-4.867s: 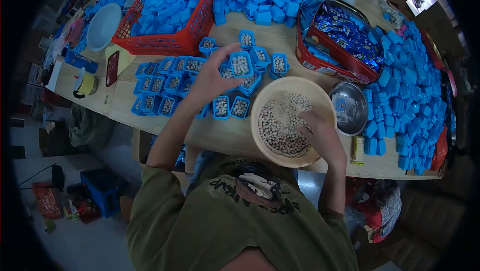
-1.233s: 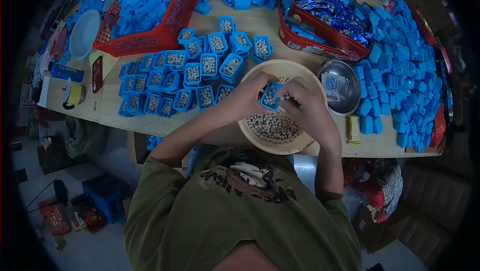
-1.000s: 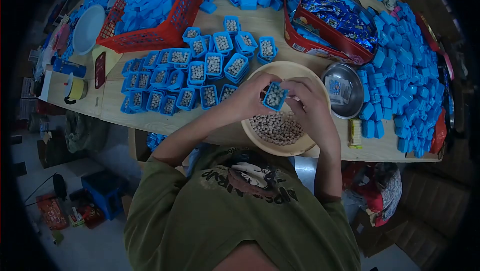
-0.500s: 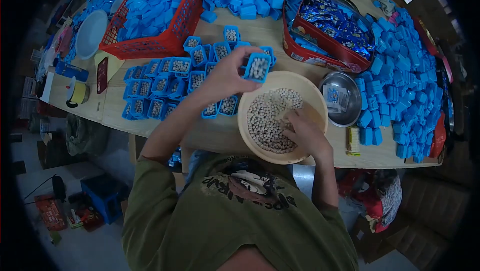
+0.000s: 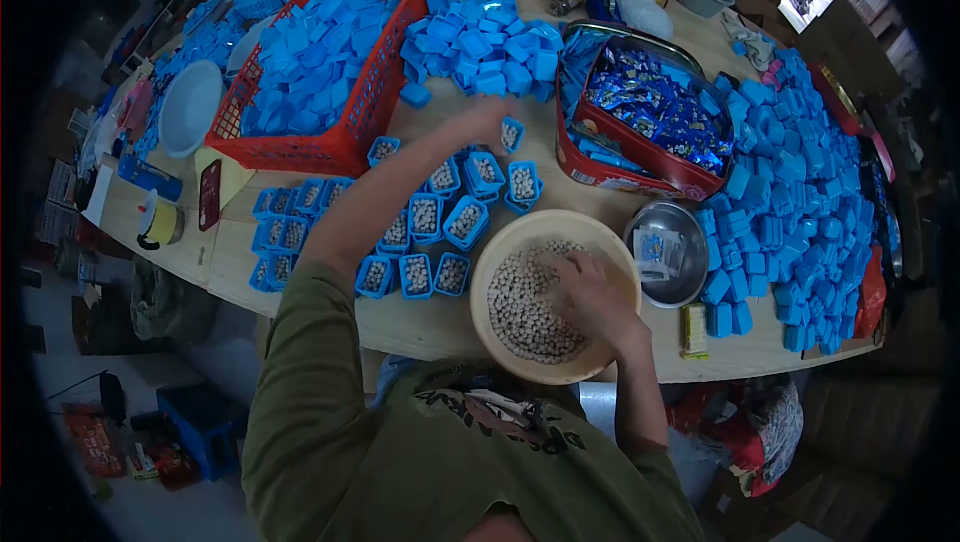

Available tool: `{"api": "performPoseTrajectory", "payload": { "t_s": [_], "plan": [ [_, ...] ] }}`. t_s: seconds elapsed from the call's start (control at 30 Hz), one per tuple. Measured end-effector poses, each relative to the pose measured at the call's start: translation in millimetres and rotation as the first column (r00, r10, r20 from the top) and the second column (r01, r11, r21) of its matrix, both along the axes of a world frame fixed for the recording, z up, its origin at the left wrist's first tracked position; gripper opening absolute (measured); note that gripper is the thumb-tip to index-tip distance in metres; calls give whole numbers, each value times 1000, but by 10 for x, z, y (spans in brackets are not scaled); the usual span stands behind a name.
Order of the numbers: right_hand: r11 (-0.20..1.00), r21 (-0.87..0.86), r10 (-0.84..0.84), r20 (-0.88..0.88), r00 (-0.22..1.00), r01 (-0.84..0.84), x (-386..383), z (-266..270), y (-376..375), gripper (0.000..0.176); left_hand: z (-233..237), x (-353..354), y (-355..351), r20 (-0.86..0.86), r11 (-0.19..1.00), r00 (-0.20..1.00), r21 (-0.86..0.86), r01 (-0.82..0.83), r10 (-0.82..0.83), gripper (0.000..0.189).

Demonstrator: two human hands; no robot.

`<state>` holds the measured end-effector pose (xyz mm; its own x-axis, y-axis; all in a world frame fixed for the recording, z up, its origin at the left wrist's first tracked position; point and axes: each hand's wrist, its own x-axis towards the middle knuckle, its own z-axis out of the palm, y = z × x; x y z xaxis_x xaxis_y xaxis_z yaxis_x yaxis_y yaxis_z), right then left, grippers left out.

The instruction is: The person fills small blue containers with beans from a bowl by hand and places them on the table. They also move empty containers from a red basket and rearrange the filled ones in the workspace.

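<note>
My left hand point(image 5: 488, 120) reaches across to the far side of the group of filled boxes. It grips a small blue plastic box point(image 5: 512, 136) holding pale round beads. Several similar bead-filled blue boxes point(image 5: 424, 214) stand below and left of it, some resting on others. In front of me, my right hand point(image 5: 592, 294) is inside a cream plastic bowl point(image 5: 482, 287) among many pale beads point(image 5: 535, 317). Its fingers are curled and partly hidden, so what they hold cannot be made out.
A red basket point(image 5: 290, 154) of empty blue boxes stands at left, with a loose pile point(image 5: 490, 42) behind. Right are a red tin point(image 5: 640, 182) of blue packets, a metal bowl point(image 5: 682, 292) with sachets, a yellow packet point(image 5: 694, 332) and heaped blue boxes point(image 5: 790, 202).
My left hand has carried its bead-filled box away from the bowl to the far side of the grouped boxes. My right hand stays in the bowl. The view has shifted, showing more of the table's back.
</note>
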<state>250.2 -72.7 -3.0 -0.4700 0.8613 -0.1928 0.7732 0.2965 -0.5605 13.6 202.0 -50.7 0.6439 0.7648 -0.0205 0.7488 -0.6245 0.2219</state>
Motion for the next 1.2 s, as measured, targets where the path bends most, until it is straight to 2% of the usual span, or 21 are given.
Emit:
{"api": "performPoseTrajectory", "payload": {
  "t_s": [0.07, 0.13, 0.2, 0.27, 0.33, 0.4, 0.43, 0.5, 0.63, 0.7, 0.73, 0.77, 0.8, 0.9, 0.93, 0.97, 1.0, 1.07, 1.1, 1.13, 1.2],
  "plan": [
    [999, 36, 19, 63, 998, -21, -32, 59, 72, 65, -110, -3, 47, -21, 983, 999, -180, 31, -35, 84],
    [996, 66, 46, 122, 991, -55, -80, 130, 152, 69, 40, 63, -29, -88, 976, 995, -215, 16, -36, 79],
    [995, -52, 92, 192, 977, -84, -104, 198, 226, 74, 87, -28, 27, -154, 967, 987, -256, -1, -40, 74],
    [991, -81, 123, 197, 973, -109, -134, 252, 239, 74, -26, -246, 220, 219, 983, 966, -148, -106, 137, 57],
    [986, -118, 143, 203, 969, -120, -152, 215, 229, 74, 484, -355, 65, 16, 877, 880, 75, -474, 474, 47],
    [960, -184, 239, 139, 961, -212, -177, 80, 209, 73, 334, -646, 240, -106, 786, 796, 283, -550, 595, 49],
    [960, -194, 229, 137, 964, -200, -195, 33, 185, 73, 285, -787, 326, -178, 793, 776, 219, -568, 605, 52],
    [921, -240, 306, -41, 951, -307, -253, -46, 105, 69, 136, -998, 437, -264, 811, 768, 140, -567, 583, 55],
    [901, -353, 272, 5, 962, -253, -395, -23, -53, 63, -163, -1185, 572, -162, 846, 832, 40, -532, 531, 58],
    [944, -149, 299, 4, 954, -295, -397, -181, -160, 58, -234, -1176, 586, -95, 847, 842, 13, -532, 531, 58],
    [947, -161, 284, 6, 959, -279, -412, -181, -196, 58, -163, -1152, 562, -104, 839, 832, 53, -542, 545, 60],
    [944, -188, 283, 45, 958, -271, -429, -179, -201, 47, -85, -1118, 543, -112, 828, 821, 97, -552, 561, 61],
    [941, -214, 287, 83, 954, -264, -429, -176, -204, 36, -14, -1078, 502, -112, 834, 827, 88, -544, 551, 61],
    [922, -280, 304, 103, 947, -266, -395, -273, -198, 30, 458, -1005, 228, -42, 865, 879, 205, -458, 476, 68],
    [920, -283, 309, 101, 946, -270, -375, -259, -186, 30, 801, -895, 27, 70, 894, 891, -34, -448, 449, 69],
    [922, -335, 226, 58, 972, -194, -333, -221, -168, 27, 975, -803, -181, 186, 882, 877, -266, -389, 443, 70],
    [914, -388, 139, 22, 990, -119, -283, -175, -153, 25, 978, -754, -384, 186, 880, 874, -265, -395, 448, 70],
    [943, -300, 130, -60, 990, -142, -153, -69, -163, 24, 970, -653, -819, 626, 924, 694, -345, -162, 355, 61],
    [966, -211, 121, -143, 982, -150, -92, -6, -168, 22, 971, -585, -1049, 681, 915, 653, -402, -44, 331, 57],
    [966, -210, 124, -141, 982, -152, -43, 65, -149, 22, 973, -509, -1279, 733, 892, 604, -445, 78, 312, 54],
    [974, -177, 103, -195, 975, -138, 27, 210, -97, 22, 1035, -345, -1721, 666, 767, 653, -610, 197, 362, 54]
  ]
}}
